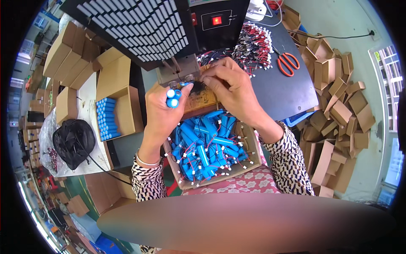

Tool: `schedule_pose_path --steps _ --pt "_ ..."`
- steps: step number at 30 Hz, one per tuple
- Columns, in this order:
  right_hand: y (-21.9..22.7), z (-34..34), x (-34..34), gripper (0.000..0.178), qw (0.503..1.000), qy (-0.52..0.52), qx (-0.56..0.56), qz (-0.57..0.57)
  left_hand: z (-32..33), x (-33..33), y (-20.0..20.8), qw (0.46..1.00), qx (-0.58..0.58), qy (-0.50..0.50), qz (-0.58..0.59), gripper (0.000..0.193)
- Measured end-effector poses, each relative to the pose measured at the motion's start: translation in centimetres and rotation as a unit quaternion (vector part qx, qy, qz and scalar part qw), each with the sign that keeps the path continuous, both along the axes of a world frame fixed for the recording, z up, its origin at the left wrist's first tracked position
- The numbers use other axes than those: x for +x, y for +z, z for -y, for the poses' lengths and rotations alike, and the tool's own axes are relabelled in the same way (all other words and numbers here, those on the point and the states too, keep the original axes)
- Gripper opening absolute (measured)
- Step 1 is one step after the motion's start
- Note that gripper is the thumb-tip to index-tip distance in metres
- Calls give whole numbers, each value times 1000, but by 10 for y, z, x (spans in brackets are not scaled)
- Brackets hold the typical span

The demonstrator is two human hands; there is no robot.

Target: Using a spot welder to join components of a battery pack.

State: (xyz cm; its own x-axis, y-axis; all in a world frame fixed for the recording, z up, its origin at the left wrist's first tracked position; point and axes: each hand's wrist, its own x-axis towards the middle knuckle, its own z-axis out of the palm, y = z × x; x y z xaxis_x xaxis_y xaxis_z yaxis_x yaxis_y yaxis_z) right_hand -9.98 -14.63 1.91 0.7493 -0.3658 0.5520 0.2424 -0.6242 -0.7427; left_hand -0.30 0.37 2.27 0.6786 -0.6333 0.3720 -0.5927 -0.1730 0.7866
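Currently, your left hand (pixel 162 108) is curled around a small cluster of blue batteries (pixel 172 102), with their round ends exposed beside your thumb. This cluster sits just below the metal head (pixel 181 71) of the black machine (pixel 213 36), whose red switch (pixel 217 20) is lit. Your right hand (pixel 231 84) is at the other side of the head, its fingertips drawn together; whether they pinch a wire cannot be told, since the gap between them is hidden.

Directly beneath both grips are the wooden block (pixel 202 102) and, nearer to you, a carton (pixel 252 146) of wired batteries (pixel 204 155). Beyond your right wrist lie a heap of wires (pixel 253 44) and orange-handled scissors (pixel 288 64). Well left of your left grip stands a cardboard box (pixel 135 108) with stacked batteries (pixel 108 118).

Caution: several batteries share one grip, so loosening the fingers to shift one could drop another into the carton. The fingertips of both hands are close to the head; if it moves or heats, a pinch or burn is possible. Bare wire ends among the wired batteries, if any, could touch and cause a short.
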Motion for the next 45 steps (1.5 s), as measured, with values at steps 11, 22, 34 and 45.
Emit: schedule_pose_path --steps 11,22,34,45 --pt "11 8 -12 16 892 -17 -448 -57 8 3 -11 997 -46 -19 59 16" --pt "27 1 -11 20 935 140 225 -235 -2 6 -25 998 2 -43 39 19" --pt "20 0 -6 5 996 57 13 -74 6 7 -22 993 -50 -37 97 16" --pt "20 -9 11 17 982 47 116 -141 4 1 -20 988 -54 -2 142 21"
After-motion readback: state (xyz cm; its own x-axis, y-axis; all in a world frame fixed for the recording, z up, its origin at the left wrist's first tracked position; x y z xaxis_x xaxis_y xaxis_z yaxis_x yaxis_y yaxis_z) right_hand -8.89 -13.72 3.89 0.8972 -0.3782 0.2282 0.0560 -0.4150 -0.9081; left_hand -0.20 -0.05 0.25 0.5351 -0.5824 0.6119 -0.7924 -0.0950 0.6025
